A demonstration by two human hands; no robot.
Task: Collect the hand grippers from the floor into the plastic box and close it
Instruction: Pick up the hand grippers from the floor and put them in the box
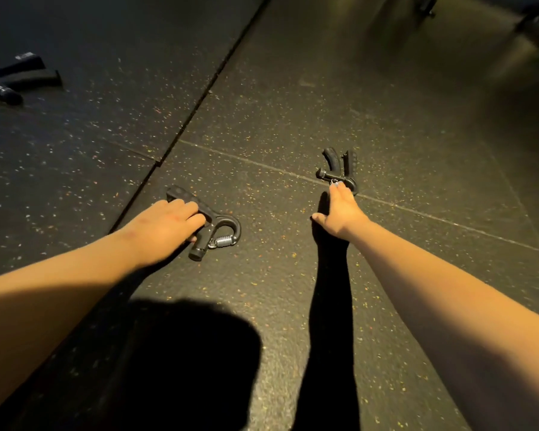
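Observation:
Three black hand grippers lie on the dark speckled rubber floor. My left hand [168, 223] is curled over the handles of the near one [221, 231], whose silver spring shows at its right side. My right hand [339, 213] reaches forward with fingers extended, its fingertips touching the spring end of a second hand gripper [339, 166], whose handles point away from me. A third hand gripper [16, 77] lies far off at the left edge, untouched. The plastic box is not in view.
Seams between the floor mats [199, 101] run diagonally and across the floor. Dark equipment legs [427, 4] stand at the top right. My own shadow [184, 362] covers the floor close to me.

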